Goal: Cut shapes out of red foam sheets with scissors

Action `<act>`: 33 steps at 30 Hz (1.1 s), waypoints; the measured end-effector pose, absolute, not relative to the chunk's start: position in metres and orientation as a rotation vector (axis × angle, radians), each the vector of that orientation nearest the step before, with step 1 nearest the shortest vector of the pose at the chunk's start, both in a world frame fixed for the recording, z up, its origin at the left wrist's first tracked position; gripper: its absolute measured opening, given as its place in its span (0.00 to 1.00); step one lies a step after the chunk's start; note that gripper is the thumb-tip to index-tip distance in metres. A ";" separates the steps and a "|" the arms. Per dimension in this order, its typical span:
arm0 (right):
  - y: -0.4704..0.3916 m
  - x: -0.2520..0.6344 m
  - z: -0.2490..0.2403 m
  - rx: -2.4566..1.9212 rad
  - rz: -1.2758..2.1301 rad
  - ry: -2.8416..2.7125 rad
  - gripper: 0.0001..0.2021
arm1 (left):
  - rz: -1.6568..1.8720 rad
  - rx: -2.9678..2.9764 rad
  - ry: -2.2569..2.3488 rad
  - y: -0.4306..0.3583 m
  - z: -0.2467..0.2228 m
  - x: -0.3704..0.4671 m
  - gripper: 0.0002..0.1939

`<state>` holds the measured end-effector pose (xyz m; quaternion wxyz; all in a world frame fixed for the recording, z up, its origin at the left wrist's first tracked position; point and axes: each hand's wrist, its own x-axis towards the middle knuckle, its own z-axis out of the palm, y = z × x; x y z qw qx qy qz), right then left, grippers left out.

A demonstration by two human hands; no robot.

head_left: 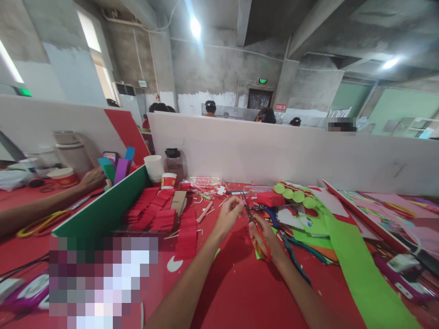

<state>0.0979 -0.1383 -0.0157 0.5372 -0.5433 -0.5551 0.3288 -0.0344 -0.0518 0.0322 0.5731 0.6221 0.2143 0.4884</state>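
Observation:
My right hand [259, 234] is wrapped round the orange handles of a pair of scissors [262, 242], whose dark blades point up and away over the red table [240, 292]. Just left of the blades, my left hand [230, 213] is closed, thumb and fingertips pinched together near the scissors' tips; whatever they hold is too small to make out. Left of my left forearm lie red crepe-like strips [187, 233] and a stack of folded red pieces [151, 208]. A white paper scrap [174, 264] is on the table nearby.
Blue-handled pliers [272, 217], teal-handled pliers [297, 256] and a long green sheet [363, 265] lie at right. Cups [154, 167] and a dark-lidded bottle [173, 163] stand at back left. A green divider [103, 205] separates another person's arm [51, 203]. A white partition [274, 151] runs behind.

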 end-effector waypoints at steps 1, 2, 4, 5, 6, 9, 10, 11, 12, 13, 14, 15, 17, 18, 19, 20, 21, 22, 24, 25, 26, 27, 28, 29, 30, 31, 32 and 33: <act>-0.138 0.098 -0.016 -1.288 0.785 -1.323 0.23 | 1.139 1.456 0.502 -0.052 0.032 -0.034 0.11; -0.138 0.098 -0.016 -1.282 0.784 -1.324 0.23 | 1.133 1.455 0.504 -0.052 0.032 -0.034 0.11; -0.138 0.099 -0.017 -1.275 0.783 -1.323 0.23 | 1.119 1.459 0.507 -0.051 0.031 -0.034 0.11; -0.138 0.099 -0.017 -1.274 0.781 -1.321 0.22 | 1.113 1.462 0.506 -0.051 0.031 -0.034 0.11; -0.138 0.099 -0.017 -1.274 0.778 -1.318 0.22 | 1.108 1.467 0.504 -0.051 0.031 -0.034 0.11; -0.138 0.100 -0.017 -1.285 0.781 -1.325 0.22 | 1.094 1.482 0.509 -0.050 0.030 -0.034 0.13; -0.139 0.101 -0.017 -1.290 0.782 -1.329 0.22 | 1.089 1.484 0.516 -0.050 0.030 -0.034 0.14; -0.139 0.101 -0.017 -1.295 0.778 -1.333 0.22 | 1.084 1.486 0.522 -0.050 0.030 -0.034 0.15; -0.139 0.101 -0.017 -1.298 0.771 -1.336 0.22 | 1.081 1.487 0.526 -0.050 0.029 -0.034 0.15; -0.139 0.101 -0.017 -1.299 0.763 -1.337 0.22 | 1.080 1.489 0.528 -0.050 0.029 -0.034 0.16; -0.139 0.100 -0.017 -1.296 0.759 -1.335 0.22 | 1.078 1.492 0.526 -0.050 0.029 -0.034 0.16; -0.139 0.100 -0.017 -1.292 0.760 -1.329 0.22 | 1.079 1.497 0.522 -0.049 0.029 -0.034 0.17; -0.138 0.100 -0.018 -1.282 0.783 -1.312 0.22 | 1.085 1.511 0.513 -0.050 0.029 -0.034 0.17; -0.138 0.100 -0.018 -1.277 0.798 -1.304 0.22 | 1.089 1.518 0.509 -0.050 0.029 -0.034 0.17; -0.139 0.100 -0.018 -1.271 0.809 -1.299 0.22 | 1.093 1.524 0.507 -0.050 0.029 -0.034 0.17; -0.139 0.099 -0.018 -1.267 0.815 -1.298 0.22 | 1.095 1.529 0.506 -0.050 0.029 -0.034 0.17; -0.139 0.099 -0.018 -1.262 0.816 -1.300 0.22 | 1.094 1.534 0.506 -0.050 0.029 -0.034 0.17; -0.139 0.099 -0.018 -1.258 0.815 -1.306 0.22 | 1.091 1.538 0.507 -0.050 0.029 -0.034 0.17; -0.139 0.099 -0.017 -1.259 0.805 -1.308 0.22 | 1.086 1.542 0.507 -0.050 0.030 -0.034 0.17; -0.139 0.099 -0.017 -1.266 0.802 -1.305 0.23 | 1.086 1.543 0.507 -0.050 0.030 -0.034 0.18; -0.139 0.099 -0.017 -1.274 0.799 -1.301 0.23 | 1.087 1.544 0.507 -0.050 0.029 -0.034 0.18; -0.139 0.099 -0.017 -1.282 0.797 -1.296 0.24 | 1.089 1.544 0.507 -0.050 0.029 -0.034 0.18; -0.139 0.099 -0.017 -1.287 0.795 -1.294 0.24 | 1.089 1.546 0.507 -0.050 0.029 -0.034 0.17; -0.140 0.099 -0.016 -1.287 0.797 -1.296 0.24 | 1.088 1.549 0.506 -0.049 0.029 -0.034 0.17; -0.140 0.099 -0.015 -1.283 0.798 -1.302 0.24 | 1.086 1.552 0.505 -0.049 0.029 -0.034 0.17; -0.140 0.098 -0.014 -1.276 0.799 -1.311 0.23 | 1.086 1.555 0.505 -0.049 0.029 -0.034 0.17; -0.141 0.098 -0.013 -1.269 0.797 -1.320 0.23 | 1.086 1.558 0.504 -0.049 0.029 -0.034 0.16; -0.141 0.098 -0.012 -1.263 0.792 -1.330 0.22 | 1.088 1.560 0.503 -0.049 0.030 -0.034 0.16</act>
